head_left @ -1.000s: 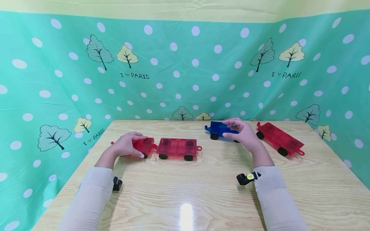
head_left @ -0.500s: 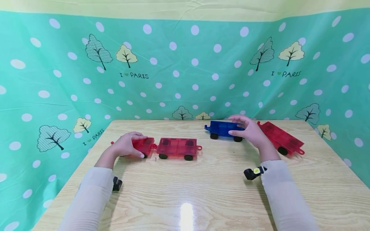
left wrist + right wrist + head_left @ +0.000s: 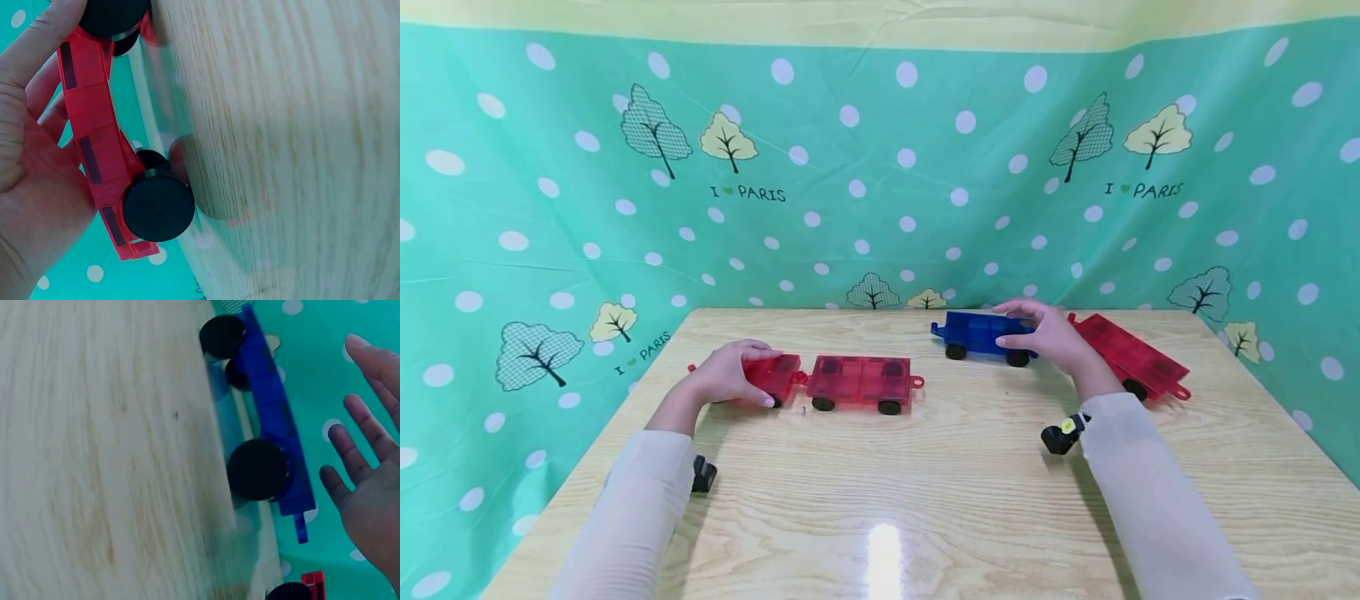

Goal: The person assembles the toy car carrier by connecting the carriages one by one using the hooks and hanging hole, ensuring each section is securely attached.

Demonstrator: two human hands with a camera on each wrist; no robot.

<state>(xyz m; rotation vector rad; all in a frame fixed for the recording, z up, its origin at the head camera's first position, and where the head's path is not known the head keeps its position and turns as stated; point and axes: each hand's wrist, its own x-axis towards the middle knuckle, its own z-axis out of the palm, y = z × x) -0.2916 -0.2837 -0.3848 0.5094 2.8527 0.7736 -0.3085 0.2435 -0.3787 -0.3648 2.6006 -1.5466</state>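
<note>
My left hand [image 3: 727, 377] grips the left red toy train car [image 3: 778, 377], its thumb on the near side and its fingers over the far side. In the left wrist view, this red car's [image 3: 94, 119] black wheels show. A second red car [image 3: 860, 382] is joined to it by the hook and ring. My right hand [image 3: 1051, 337] hovers at the right end of the blue toy train car [image 3: 973, 332]. The right wrist view shows that hand's fingers [image 3: 369, 425] spread and apart from the blue car [image 3: 275, 406], which stands on its wheels.
Another red car [image 3: 1131, 354] stands at an angle on the right, partly behind my right hand. All the cars are on a wood-grain table [image 3: 880, 475]. A green dotted curtain [image 3: 880, 167] hangs along the back and sides.
My right hand has shifted right along the blue car, uncovering more of it and covering part of the right red car. My left hand and the cars stay in place.
</note>
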